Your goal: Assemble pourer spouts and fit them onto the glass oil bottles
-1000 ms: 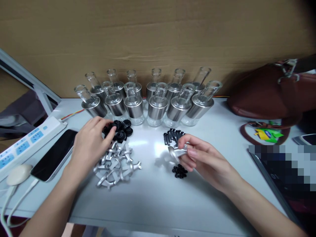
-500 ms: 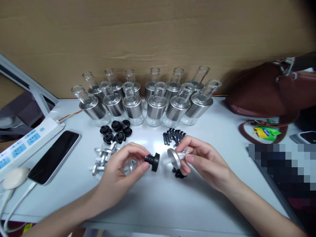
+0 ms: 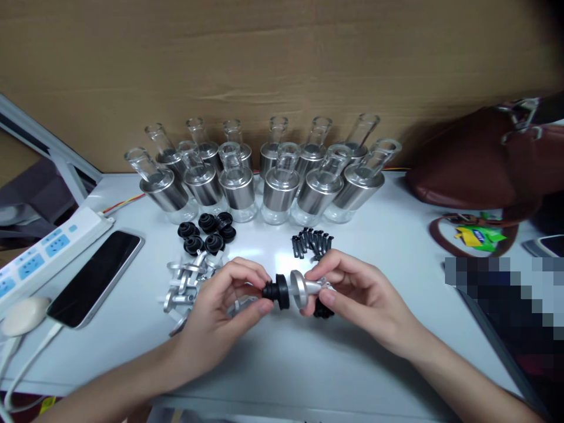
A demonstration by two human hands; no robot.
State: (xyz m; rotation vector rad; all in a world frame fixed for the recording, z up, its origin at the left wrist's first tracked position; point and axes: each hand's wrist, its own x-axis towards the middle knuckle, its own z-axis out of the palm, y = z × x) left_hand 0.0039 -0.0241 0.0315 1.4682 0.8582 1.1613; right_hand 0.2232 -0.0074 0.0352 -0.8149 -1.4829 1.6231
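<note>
The gap between the black ribbed stopper point(image 3: 282, 292) and the silver flanged piece point(image 3: 299, 289) is now narrowed. The two parts are held roughly in line above the table point(image 3: 264, 364), with the pale stem of the flanged piece directed into the wide end of the stopper. Full seating is not reached, as a short gap is visible; the depth of insertion cannot be told.

The stopper is gripped at its narrow end between the thumb and fingertips of the left hand point(image 3: 220, 305), which is partly closed. The forked end of the flanged piece is pinched by the right hand point(image 3: 374, 294), with the fingers curled.

Loose black stoppers point(image 3: 192, 244) and a pile of silver pieces point(image 3: 189, 267) are located to the left; slim black parts point(image 3: 317, 239) are located near the right hand. Twelve glass bottles point(image 3: 281, 188) with metal sleeves are arranged in two rows before a cardboard panel point(image 3: 264, 59). A phone point(image 3: 94, 279) and a power strip point(image 3: 53, 247) are positioned at left, a brown bag point(image 3: 467, 158) at right.
</note>
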